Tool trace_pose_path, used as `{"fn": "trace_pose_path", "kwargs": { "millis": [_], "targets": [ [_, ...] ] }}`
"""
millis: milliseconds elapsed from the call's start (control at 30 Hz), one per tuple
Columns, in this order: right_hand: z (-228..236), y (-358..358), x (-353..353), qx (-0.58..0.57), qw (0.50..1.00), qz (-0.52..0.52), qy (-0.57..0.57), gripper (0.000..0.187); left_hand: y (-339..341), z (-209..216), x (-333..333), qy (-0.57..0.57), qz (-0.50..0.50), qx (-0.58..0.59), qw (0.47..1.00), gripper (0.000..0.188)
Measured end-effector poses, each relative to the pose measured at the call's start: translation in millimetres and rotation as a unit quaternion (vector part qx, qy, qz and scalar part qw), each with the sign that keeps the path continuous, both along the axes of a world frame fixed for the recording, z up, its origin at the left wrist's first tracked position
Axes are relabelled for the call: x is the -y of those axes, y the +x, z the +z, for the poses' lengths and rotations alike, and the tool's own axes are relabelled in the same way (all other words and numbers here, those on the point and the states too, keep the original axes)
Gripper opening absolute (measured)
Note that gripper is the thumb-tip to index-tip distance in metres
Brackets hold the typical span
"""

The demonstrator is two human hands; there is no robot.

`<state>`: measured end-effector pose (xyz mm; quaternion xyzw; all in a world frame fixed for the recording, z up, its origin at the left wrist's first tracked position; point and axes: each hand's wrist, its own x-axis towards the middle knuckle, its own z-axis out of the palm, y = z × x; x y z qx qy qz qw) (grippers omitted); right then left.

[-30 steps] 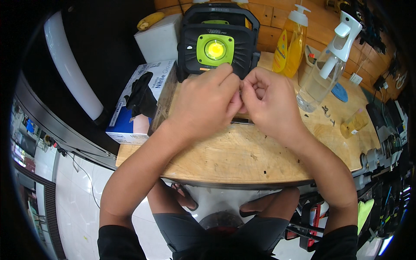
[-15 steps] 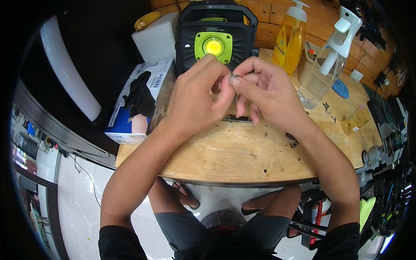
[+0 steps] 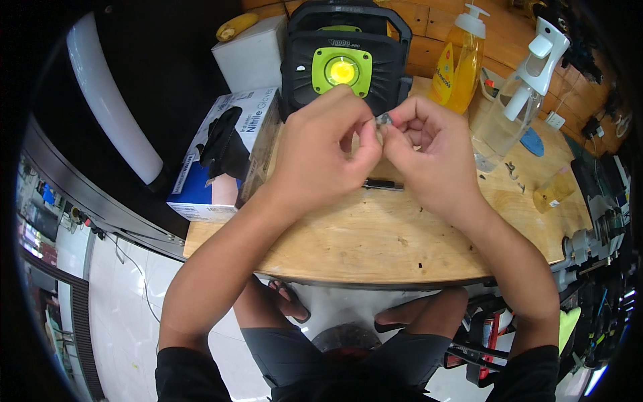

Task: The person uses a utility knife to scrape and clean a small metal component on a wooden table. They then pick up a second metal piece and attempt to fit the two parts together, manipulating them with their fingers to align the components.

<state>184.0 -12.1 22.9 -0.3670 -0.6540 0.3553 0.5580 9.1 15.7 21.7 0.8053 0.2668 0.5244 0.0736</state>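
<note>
Both hands are raised over the wooden table, fingertips almost meeting in front of a lit work light (image 3: 342, 70). Between them sits a small greyish piece (image 3: 382, 121), too small for me to tell its kind. My left hand (image 3: 329, 147) pinches it from one side, thumb against forefinger. From the other side my right hand (image 3: 432, 151) grips it between thumb and forefinger, the remaining fingers curled in. Below the hands, a thin black pen-like tool (image 3: 384, 184) lies on the wooden table (image 3: 362, 241), partly covered by the hands.
At left stand a glove box (image 3: 224, 144) and a white box (image 3: 251, 53) with a banana (image 3: 237, 27). A yellow pump bottle (image 3: 457, 63), a clear spray bottle (image 3: 509, 114), a small amber jar (image 3: 554, 190) and a blue disc (image 3: 532, 142) occupy the right. Dark crumbs dot the wood.
My right hand's fingers have curled in closer, and more of the greyish piece shows between the fingertips. The whole view has shifted slightly, so the scene sits further right.
</note>
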Motion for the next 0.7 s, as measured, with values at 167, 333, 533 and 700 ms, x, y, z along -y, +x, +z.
{"fn": "trace_pose_path", "kwargs": {
  "millis": [167,333,533,700],
  "targets": [
    [-5,-1,-3,0.045,0.994,-0.057,0.079,0.009,0,0,2,0.017,0.037,-0.031,0.999,0.006],
    [-3,7,-7,0.135,0.984,-0.093,0.074,0.009,2,-4,-2,-0.204,-0.084,0.155,0.963,0.007],
    [-4,13,-16,0.047,0.997,-0.045,0.028,0.009,1,0,0,-0.261,-0.093,0.186,0.943,0.029],
    [14,19,-12,-0.006,1.000,0.006,0.000,0.008,-2,4,-1,-0.321,-0.023,0.042,0.946,0.042]
  ]
}}
